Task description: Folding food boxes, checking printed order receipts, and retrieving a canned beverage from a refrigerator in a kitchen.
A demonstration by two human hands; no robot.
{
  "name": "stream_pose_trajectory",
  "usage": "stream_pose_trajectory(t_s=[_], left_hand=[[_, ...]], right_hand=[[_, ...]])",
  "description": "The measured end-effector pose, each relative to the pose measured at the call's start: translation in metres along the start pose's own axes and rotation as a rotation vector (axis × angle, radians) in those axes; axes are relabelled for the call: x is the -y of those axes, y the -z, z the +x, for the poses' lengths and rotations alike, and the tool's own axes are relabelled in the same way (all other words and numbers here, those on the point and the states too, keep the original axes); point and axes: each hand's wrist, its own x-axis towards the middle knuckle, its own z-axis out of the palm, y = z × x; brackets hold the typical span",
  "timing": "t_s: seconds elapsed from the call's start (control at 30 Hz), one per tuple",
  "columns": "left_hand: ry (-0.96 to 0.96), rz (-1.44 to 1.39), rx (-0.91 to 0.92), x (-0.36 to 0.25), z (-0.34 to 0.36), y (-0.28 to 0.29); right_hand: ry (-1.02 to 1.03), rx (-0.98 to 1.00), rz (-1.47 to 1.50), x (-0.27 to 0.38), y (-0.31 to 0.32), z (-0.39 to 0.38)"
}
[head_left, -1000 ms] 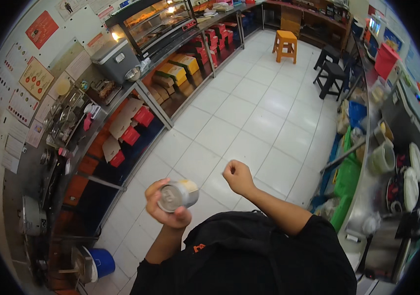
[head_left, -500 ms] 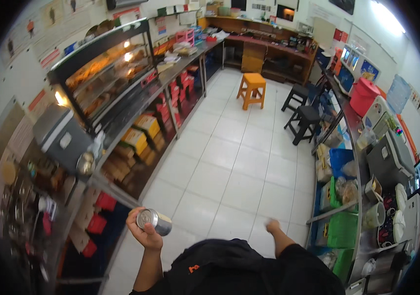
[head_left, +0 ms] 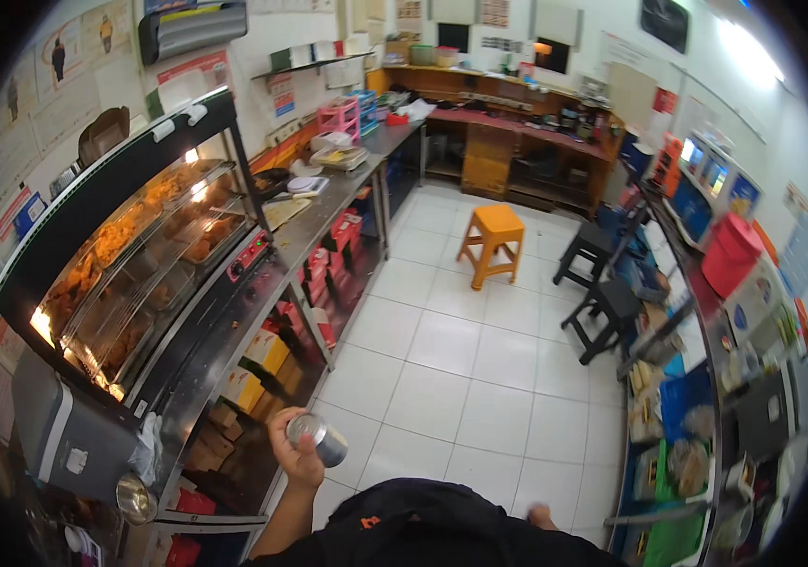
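White tiles cover the floor point(head_left: 437, 387), the broadest thing in view, running back between two long rows of furniture. Along the left stands a metal worktop point(head_left: 300, 241), with red boxes point(head_left: 347, 236) and yellow boxes point(head_left: 267, 354) stored beneath it. On it sits a black-framed heated cabinet point(head_left: 139, 246), lit from inside, with browned food on its wire racks. In the lower middle, the person's black clothing point(head_left: 413, 506) fills the near edge, with a small orange mark on it. A grey box point(head_left: 44, 425) with a pale band stands just beside the cabinet's near end, at the left. Farther off on the floor are an orange stool point(head_left: 494, 227) and, to its right, two black stools point(head_left: 612, 307). A lidded red bucket point(head_left: 733, 253) stands high on the right-hand side. A shiny metal bowl point(head_left: 136, 499) is near the grey box, at the lower left. The right hand point(head_left: 541, 517) shows only partly past the clothing, so whether its grip is wide or narrow I cannot tell. The left hand point(head_left: 295, 460) has its grip closed around a silver can point(head_left: 330, 446), which is tilted, its round end turned up toward the camera, held in the air near the left worktop
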Motion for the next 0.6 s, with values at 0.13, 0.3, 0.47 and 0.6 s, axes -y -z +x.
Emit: stream_pose_trajectory(t_s=[0.13, 0.3, 0.47, 0.6], left_hand=[[0.004, -0.02, 0.111, 0.066, 0.094, -0.05], [0.032, -0.07, 0.052, 0.18, 0.208, -0.106], [0.035, -0.125, 0.152, 0.305, 0.339, -0.174], [0.032, -0.143, 0.321, 0.353, 0.445, -0.262]], right_hand=[[0.209, -0.274, 0.111, 0.049, 0.223, 0.256], [0.153, -0.42, 1.231, 0.101, 0.481, 0.45], [-0.112, -0.211, 1.586, 0.071, 0.527, 0.546], [-0.426, -0.363, 1.316, 0.022, 0.426, 0.563]])
